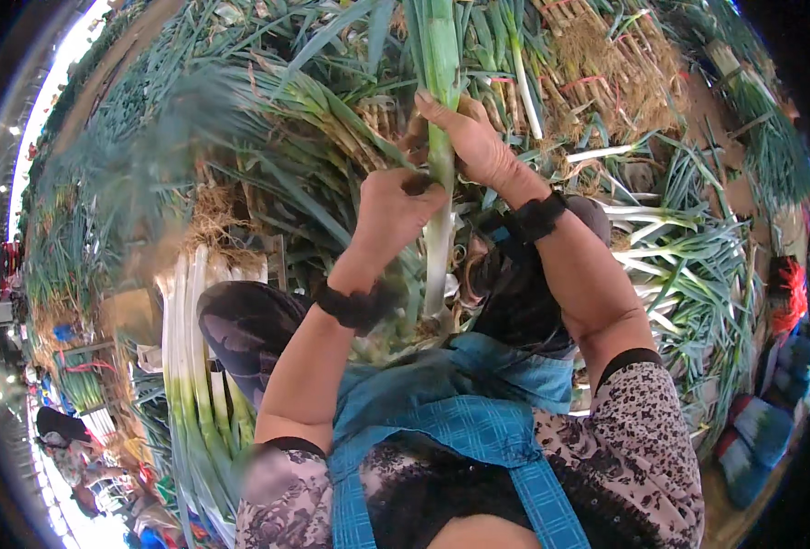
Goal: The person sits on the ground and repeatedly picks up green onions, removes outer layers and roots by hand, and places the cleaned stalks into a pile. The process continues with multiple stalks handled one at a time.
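Observation:
A thick leek [439,240] stands nearly upright before me, its white root end down between my knees and its green leaves at the top. My right hand [470,141] is wrapped around the green part of the stalk. Lower down, my left hand [401,206] pinches at the left side of the same stalk with thumb and fingers, near a strip of leaf. Whether it grips the stalk itself or only a leaf layer is hard to tell. Both wrists wear dark bands.
Cleaned leeks [195,343] lie beside my left knee, white ends up. More peeled leeks [658,261] are piled at the right. Rooted bundles [583,75] tied with red string lie ahead, among heaps of leaves. Blue-grey shoes or cloth items [755,439] sit far right. Another person [68,453] is at the lower left.

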